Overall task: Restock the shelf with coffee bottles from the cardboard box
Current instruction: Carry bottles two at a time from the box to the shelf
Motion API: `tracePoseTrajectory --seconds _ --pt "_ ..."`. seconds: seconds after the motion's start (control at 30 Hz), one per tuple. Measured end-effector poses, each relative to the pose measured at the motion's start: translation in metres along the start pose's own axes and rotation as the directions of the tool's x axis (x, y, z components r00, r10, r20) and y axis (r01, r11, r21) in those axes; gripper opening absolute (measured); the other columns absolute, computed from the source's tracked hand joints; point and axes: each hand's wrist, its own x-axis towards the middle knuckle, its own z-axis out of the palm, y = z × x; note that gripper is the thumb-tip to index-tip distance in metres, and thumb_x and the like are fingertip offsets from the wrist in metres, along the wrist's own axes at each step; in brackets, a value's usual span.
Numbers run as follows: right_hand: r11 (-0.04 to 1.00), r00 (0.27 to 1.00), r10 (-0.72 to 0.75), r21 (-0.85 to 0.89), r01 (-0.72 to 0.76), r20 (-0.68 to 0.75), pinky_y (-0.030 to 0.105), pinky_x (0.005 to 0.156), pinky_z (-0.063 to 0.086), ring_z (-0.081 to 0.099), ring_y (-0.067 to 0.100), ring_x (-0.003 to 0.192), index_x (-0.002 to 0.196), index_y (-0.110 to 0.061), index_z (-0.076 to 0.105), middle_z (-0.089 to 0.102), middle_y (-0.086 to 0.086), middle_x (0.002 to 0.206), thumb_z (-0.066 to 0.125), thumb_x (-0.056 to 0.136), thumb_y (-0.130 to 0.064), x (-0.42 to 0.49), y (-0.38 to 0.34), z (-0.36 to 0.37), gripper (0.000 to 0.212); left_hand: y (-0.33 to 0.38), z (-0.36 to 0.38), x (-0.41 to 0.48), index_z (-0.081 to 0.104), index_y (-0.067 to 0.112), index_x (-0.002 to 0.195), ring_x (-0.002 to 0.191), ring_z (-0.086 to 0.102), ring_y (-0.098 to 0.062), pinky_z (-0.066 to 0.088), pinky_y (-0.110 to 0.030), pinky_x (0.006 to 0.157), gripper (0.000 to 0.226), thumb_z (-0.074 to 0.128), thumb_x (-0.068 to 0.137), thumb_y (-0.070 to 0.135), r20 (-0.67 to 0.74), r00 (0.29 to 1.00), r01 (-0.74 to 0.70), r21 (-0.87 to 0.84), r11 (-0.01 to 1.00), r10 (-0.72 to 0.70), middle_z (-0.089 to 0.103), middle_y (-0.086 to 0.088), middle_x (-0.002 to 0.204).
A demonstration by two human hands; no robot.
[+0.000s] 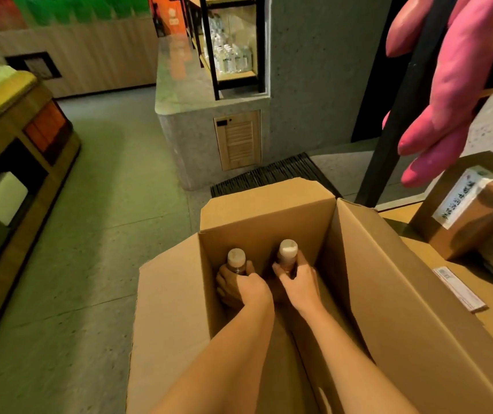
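An open cardboard box [257,213] stands on the floor below me, flaps spread out. Both my arms reach down into it. My left hand [245,286] is wrapped around a coffee bottle [236,259] with a pale cap and brown contents. My right hand [299,279] grips a second coffee bottle [287,253] of the same kind, held slightly higher. Both bottles are upright inside the box. The box bottom is hidden by my arms.
A closed cardboard box [472,210] with a white label sits at the right on a larger carton [436,294]. Pink rubber gloves [448,85] hang over a black post [394,135]. A grey counter with a black-framed shelf [233,40] of bottles stands ahead. Wooden displays line the left.
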Motion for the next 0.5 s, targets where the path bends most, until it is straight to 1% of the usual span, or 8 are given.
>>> tracePoseTrajectory --seconds 0.07,0.17,0.2,0.27,0.3,0.37,0.47,0.5 --pt "1.0 0.999 0.005 -0.015 -0.006 -0.036 0.026 0.094 0.04 0.054 0.023 0.118 0.131 -0.014 0.047 0.059 0.006 0.124 0.063 0.088 -0.027 -0.002 -0.002 -0.009 0.048 0.002 -0.007 -0.003 0.045 0.01 0.134 0.135 0.033 -0.032 0.019 -0.048 0.115 0.052 0.063 0.087 0.022 0.017 1.0 -0.021 -0.032 0.999 0.021 0.044 -0.013 0.141" --pt "0.999 0.995 -0.026 -0.031 0.023 -0.099 0.03 0.098 0.04 0.053 0.023 0.117 0.129 -0.014 0.048 0.059 0.006 0.123 0.062 0.088 -0.029 -0.008 -0.013 -0.024 0.046 0.007 -0.016 -0.011 0.043 0.013 0.134 0.136 0.033 -0.03 0.021 -0.049 0.115 0.051 0.062 0.088 0.023 0.109 0.993 -0.026 -0.087 0.996 0.036 0.046 -0.01 0.14" --pt "0.998 0.991 -0.047 -0.036 0.043 -0.123 0.031 0.099 0.039 0.053 0.022 0.117 0.128 -0.014 0.049 0.059 0.006 0.122 0.062 0.088 -0.028 -0.01 -0.021 -0.029 0.045 0.011 -0.02 -0.016 0.044 0.014 0.132 0.133 0.036 -0.028 0.024 -0.048 0.115 0.048 0.062 0.089 0.023 0.159 0.986 -0.024 -0.116 0.993 0.043 0.048 -0.008 0.137" --pt "0.995 0.979 -0.094 -0.032 0.089 -0.179 0.031 0.101 0.037 0.053 0.019 0.114 0.123 -0.017 0.05 0.059 0.002 0.119 0.061 0.089 -0.028 -0.016 -0.04 -0.038 0.038 0.025 -0.031 -0.031 0.047 0.019 0.119 0.123 0.046 -0.022 0.033 -0.04 0.108 0.032 0.06 0.09 0.021 0.249 0.966 -0.029 -0.159 0.987 0.069 0.053 -0.003 0.124" --pt "0.993 0.972 -0.118 -0.034 0.113 -0.205 0.031 0.101 0.036 0.053 0.016 0.112 0.118 -0.022 0.049 0.058 -0.001 0.115 0.061 0.089 -0.029 -0.019 -0.051 -0.042 0.032 0.034 -0.037 -0.037 0.046 0.023 0.111 0.118 0.049 -0.02 0.037 -0.038 0.103 0.025 0.06 0.09 0.022 0.277 0.956 -0.052 -0.171 0.984 0.098 0.055 -0.001 0.118" --pt "0.988 0.956 -0.152 -0.036 0.148 -0.25 0.029 0.1 0.035 0.053 0.015 0.112 0.11 -0.026 0.047 0.055 -0.006 0.109 0.06 0.089 -0.03 -0.024 -0.074 -0.051 0.025 0.051 -0.049 -0.045 0.044 0.03 0.106 0.117 0.051 -0.019 0.039 -0.039 0.103 0.026 0.062 0.088 0.026 0.32 0.929 -0.127 -0.193 0.973 0.185 0.057 0.001 0.117" --pt "0.981 0.931 -0.194 -0.068 0.182 -0.308 0.033 0.099 0.04 0.056 0.018 0.11 0.116 -0.016 0.051 0.06 0.002 0.113 0.058 0.089 -0.033 -0.034 -0.116 -0.063 0.032 0.086 -0.079 -0.055 0.051 0.026 0.116 0.12 0.05 -0.019 0.038 -0.039 0.104 0.032 0.065 0.086 0.029 0.379 0.87 -0.225 -0.263 0.938 0.315 0.058 0.002 0.118" --pt "0.973 0.919 -0.23 -0.086 0.214 -0.319 0.031 0.097 0.04 0.056 0.015 0.105 0.117 -0.013 0.051 0.06 0.003 0.111 0.058 0.09 -0.032 -0.039 -0.133 -0.066 0.033 0.098 -0.09 -0.056 0.051 0.025 0.112 0.118 0.05 -0.018 0.038 -0.036 0.101 0.029 0.065 0.087 0.029 0.402 0.843 -0.254 -0.29 0.923 0.358 0.058 0.003 0.113"
